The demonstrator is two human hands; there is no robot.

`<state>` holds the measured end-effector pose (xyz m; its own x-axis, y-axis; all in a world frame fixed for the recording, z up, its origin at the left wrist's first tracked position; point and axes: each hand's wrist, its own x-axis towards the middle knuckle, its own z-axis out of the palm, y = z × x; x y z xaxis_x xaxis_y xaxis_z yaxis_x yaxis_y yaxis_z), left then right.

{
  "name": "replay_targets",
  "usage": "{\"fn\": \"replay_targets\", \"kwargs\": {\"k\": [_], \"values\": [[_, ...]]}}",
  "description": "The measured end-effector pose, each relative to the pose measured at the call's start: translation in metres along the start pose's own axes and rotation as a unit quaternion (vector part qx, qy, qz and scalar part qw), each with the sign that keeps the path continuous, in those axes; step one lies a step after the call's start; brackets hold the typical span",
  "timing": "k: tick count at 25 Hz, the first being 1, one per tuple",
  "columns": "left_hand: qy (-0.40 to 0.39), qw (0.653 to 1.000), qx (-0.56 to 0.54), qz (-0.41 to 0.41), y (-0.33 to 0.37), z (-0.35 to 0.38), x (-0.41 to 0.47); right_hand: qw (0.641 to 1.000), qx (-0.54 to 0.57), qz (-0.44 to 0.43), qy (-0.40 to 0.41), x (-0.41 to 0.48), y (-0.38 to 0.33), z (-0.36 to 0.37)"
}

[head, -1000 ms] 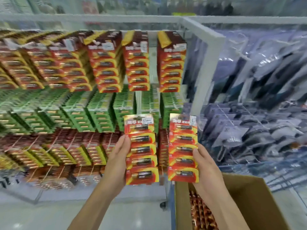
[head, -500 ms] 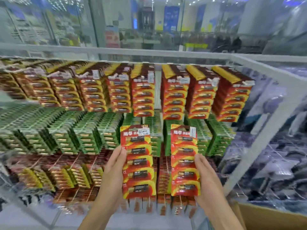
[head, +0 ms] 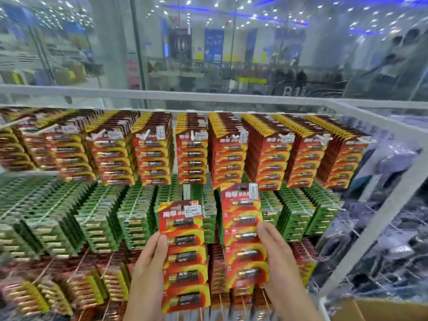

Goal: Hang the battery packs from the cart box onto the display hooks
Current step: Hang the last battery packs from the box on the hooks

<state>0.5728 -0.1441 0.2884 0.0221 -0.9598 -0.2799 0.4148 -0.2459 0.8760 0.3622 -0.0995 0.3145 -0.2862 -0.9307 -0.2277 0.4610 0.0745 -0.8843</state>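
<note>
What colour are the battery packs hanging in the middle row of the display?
Green, with pale lettering, across the middle row of hanging packs; clearest in the head view.

Cart box (head: 379,310) cut off at bottom right corner, contents unseen; hooks hidden behind hanging packs (head: 192,156); lower left rows (head: 46,293) blurred.

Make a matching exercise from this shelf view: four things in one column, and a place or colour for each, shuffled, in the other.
Things:
1. left pack
2. right pack
3. green packs
4. box

Places or colours:
A. bottom right corner, brown card
B. held in the right hand, raised higher
C. middle row on the hooks
D. held in the left hand, lower

Pairs: 1-D, 2-B, 3-C, 4-A
</note>
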Motion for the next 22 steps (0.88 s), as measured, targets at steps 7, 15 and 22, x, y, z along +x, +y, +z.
{"fn": "replay_targets", "kwargs": {"k": [7,15,22], "values": [[-0.014,0.999,-0.001,0.047,0.029,0.02,0.008,0.988,-0.064,-0.139,-0.002,0.035,-0.063,0.033],[-0.009,0.998,-0.009,0.064,0.027,0.035,0.021,0.99,-0.064,-0.122,-0.031,0.072,-0.071,0.03],[-0.005,0.994,0.016,0.109,0.044,0.05,0.025,0.991,-0.064,-0.12,-0.008,0.09,-0.062,0.033]]}}
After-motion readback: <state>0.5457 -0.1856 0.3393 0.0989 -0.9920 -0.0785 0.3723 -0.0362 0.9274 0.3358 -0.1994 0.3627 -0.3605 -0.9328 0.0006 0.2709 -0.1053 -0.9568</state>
